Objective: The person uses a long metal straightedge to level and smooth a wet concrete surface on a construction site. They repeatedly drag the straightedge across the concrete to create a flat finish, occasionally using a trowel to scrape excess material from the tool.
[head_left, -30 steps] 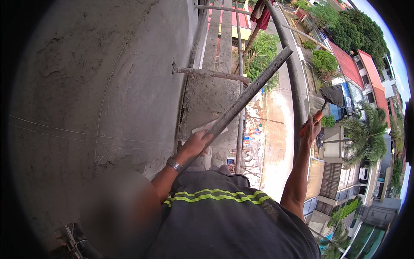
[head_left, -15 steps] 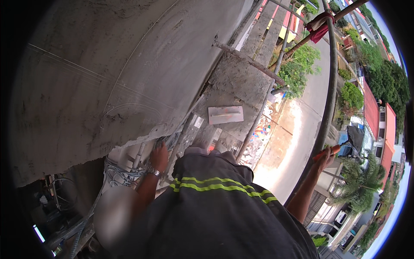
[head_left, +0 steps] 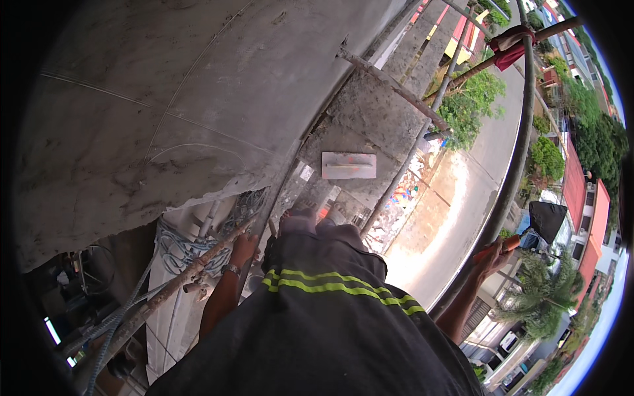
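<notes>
My right hand is closed round the orange handle of a trowel with a dark blade, beside the long curved scaffold rail. At the lower left, my left hand, with a watch at the wrist, is closed on a scaffold pole just below the wall's ragged lower edge; its fingertips are partly hidden. A rectangular plastering float lies handle up on the planks ahead of my feet, touched by neither hand.
A grey plastered wall fills the left side. Cement-stained planks run ahead, crossed by a pole. Tangled rope hangs at the lower left. A red cloth is tied to the poles. The street lies far below.
My left hand has drawn back slightly toward me, and more of the pole shows. The trowel's blade has tipped into fuller view. A blurred pale round shape at the lower left is gone.
</notes>
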Demonstrator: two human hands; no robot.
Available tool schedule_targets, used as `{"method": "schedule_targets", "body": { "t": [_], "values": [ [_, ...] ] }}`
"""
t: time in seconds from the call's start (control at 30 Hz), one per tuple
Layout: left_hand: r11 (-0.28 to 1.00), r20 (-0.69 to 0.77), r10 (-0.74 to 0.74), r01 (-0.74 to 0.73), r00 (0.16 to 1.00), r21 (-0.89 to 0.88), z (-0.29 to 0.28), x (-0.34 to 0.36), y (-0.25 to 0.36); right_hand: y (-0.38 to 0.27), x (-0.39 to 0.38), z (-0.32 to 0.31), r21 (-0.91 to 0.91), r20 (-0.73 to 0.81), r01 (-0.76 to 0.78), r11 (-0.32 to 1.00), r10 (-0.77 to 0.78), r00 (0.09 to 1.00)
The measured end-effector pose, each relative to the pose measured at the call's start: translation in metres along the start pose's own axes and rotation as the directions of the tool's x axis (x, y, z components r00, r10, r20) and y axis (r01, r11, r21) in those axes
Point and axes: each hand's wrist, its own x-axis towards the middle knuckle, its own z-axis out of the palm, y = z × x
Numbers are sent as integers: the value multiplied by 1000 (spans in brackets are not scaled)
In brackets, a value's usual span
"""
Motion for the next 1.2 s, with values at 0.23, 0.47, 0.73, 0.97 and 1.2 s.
{"method": "schedule_targets", "body": {
  "t": [0.23, 0.47, 0.73, 0.97, 1.2],
  "values": [
    [880, -114, 380, -321, 918, 349, 26, -7, -30, 18, -82, 75, 42, 639, -418, 908, 297, 709],
    [996, -1, -69, 69, 998, -63, 20, -23, 19, 139, -192, 191, -470, 746, -465, 750, 619, 245],
    [995, 92, -98, 101, 991, -27, 20, 20, 20, 351, -289, 257, -512, 844, -24, 858, 509, 169],
    [989, 109, -81, 67, 991, 132, 22, 52, 4, 348, -254, 380, -645, 580, -418, 640, 766, 277],
    [973, -5, -84, 83, 996, 215, 28, 64, -1, 401, -193, 500, -509, 532, -498, 702, 712, 459]
  ]
}}
